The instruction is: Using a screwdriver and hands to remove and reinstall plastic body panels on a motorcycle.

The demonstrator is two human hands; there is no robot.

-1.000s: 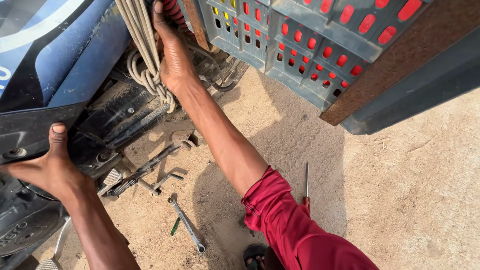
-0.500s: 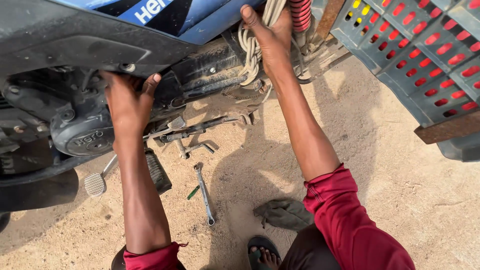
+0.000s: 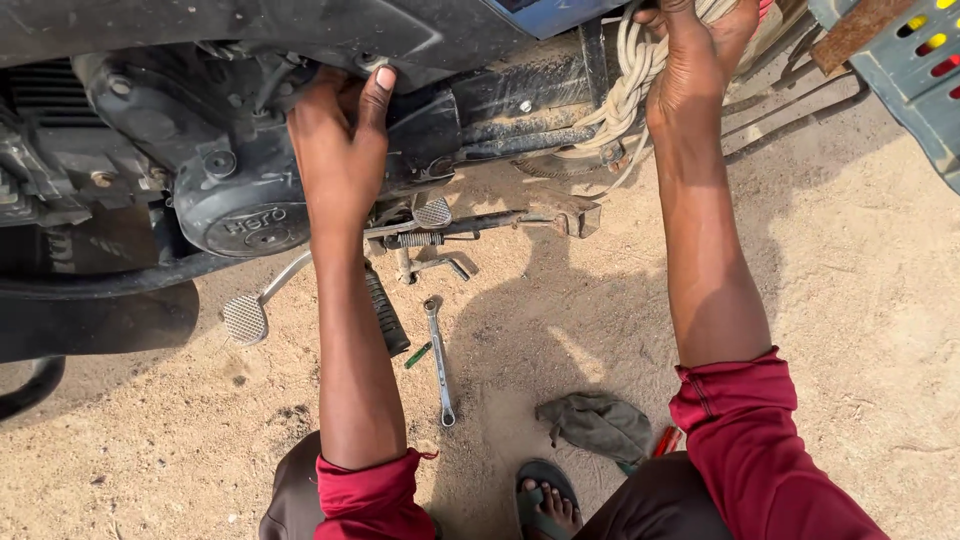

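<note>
- Now: left hand (image 3: 338, 150) lies against the motorcycle's dark side panel (image 3: 330, 35), above the engine cover (image 3: 235, 200); fingers (image 3: 378, 95) are curled over the panel's lower edge, thumb up, holding that edge.
- Right hand (image 3: 695, 50) is up at the rope (image 3: 625, 95) bundled near the rear of the frame; fingers wrap into the coils, but the top of the frame cuts them off, so I cannot tell how tight the hold is.
- Below the left fingers: footpeg (image 3: 385, 310), brake pedal (image 3: 245, 318), side stand (image 3: 480, 225); all within reach of the forearm.
- On the sand under the left wrist: spanner (image 3: 438, 360), small green tool (image 3: 418, 354); grey rag (image 3: 598, 425) lies near the sandalled foot (image 3: 545, 500).
- Crate (image 3: 915, 70) sits right of the right fingers, apart from them.
- Risk, judged: panel edge is thin; a hard pull could make the left fingers slip towards the engine cover or the footpeg.
- Risk, judged: rope coils look loose; a finger could get caught if they shift under load.
- Risk, judged: spanner lies in loose sand beside the foot; it could be stepped on or buried.
</note>
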